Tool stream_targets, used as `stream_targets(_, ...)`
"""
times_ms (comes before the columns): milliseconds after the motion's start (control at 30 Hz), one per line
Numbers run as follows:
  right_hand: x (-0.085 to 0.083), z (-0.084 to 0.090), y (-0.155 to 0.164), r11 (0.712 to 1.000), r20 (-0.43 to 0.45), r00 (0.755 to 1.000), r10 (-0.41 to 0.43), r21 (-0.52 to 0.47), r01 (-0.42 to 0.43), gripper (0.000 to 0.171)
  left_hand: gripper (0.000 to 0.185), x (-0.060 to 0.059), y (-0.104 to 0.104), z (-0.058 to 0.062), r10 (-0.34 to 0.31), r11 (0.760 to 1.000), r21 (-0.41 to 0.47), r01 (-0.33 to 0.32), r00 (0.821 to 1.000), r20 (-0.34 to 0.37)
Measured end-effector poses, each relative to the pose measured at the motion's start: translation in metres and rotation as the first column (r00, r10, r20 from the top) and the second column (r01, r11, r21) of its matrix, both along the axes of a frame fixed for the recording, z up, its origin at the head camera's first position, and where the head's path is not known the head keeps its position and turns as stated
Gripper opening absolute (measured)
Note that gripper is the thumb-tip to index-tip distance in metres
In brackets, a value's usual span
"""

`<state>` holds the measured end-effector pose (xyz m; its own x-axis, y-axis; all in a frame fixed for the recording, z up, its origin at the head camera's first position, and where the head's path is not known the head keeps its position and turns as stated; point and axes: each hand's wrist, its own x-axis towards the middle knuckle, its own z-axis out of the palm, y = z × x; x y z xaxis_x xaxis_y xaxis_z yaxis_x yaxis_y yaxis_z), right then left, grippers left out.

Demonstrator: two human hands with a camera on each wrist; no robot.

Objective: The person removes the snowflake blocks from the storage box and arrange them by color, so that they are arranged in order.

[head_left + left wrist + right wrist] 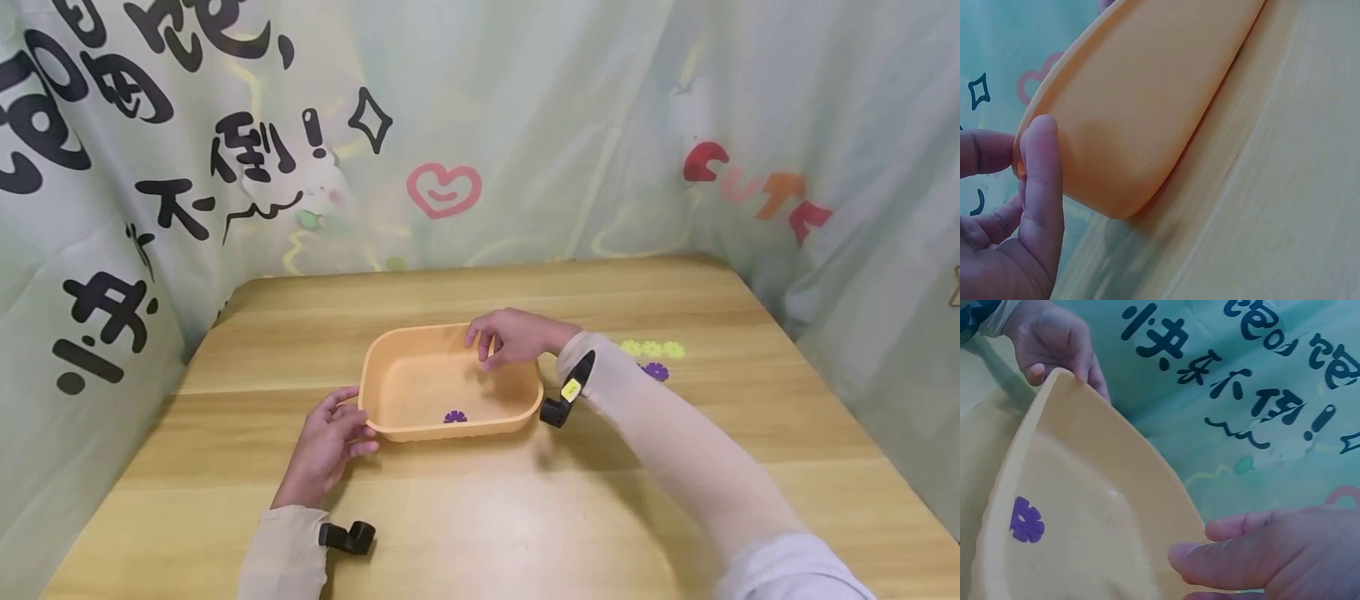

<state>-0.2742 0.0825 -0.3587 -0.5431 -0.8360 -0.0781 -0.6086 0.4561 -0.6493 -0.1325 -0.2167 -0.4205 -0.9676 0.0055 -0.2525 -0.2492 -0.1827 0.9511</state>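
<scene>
A light-orange plastic basin (435, 350) with rounded corners sits on the table. My left hand (327, 442) pinches its near left corner; in the left wrist view the thumb (1044, 175) lies along the outside of the rim. One purple snowflake-shaped disc (1027, 520) is inside, by the near wall. Over the basin's right part hangs my right hand (517, 337), fingers loosely bent and nothing visible between them. In the right wrist view, its thumb (1204, 559) and fingers are by the far wall; whether they touch it I cannot tell.
To the right of the basin, partly behind the right forearm, lie a row of yellow snowflake discs (652, 349) and purple discs (656, 372). A printed curtain (540, 150) hangs along the back and sides of the wooden table (480, 517).
</scene>
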Motion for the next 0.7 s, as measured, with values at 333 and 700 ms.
stream_targets(333, -0.010, -0.014, -0.028, 0.992, 0.199, 0.980, 0.031, 0.113, -0.054, 0.032, 0.048, -0.002, 0.001, 0.002, 0.008, 1.000, 0.004, -0.008, 1.000, 0.004)
stream_targets(700, -0.014, -0.028, -0.053, 0.957, 0.194, 0.979, 0.070, 0.264, -0.121, 0.030, 0.047, -0.003, 0.003, 0.002, 0.025, 1.000, 0.000, -0.025, 1.000, 0.017)
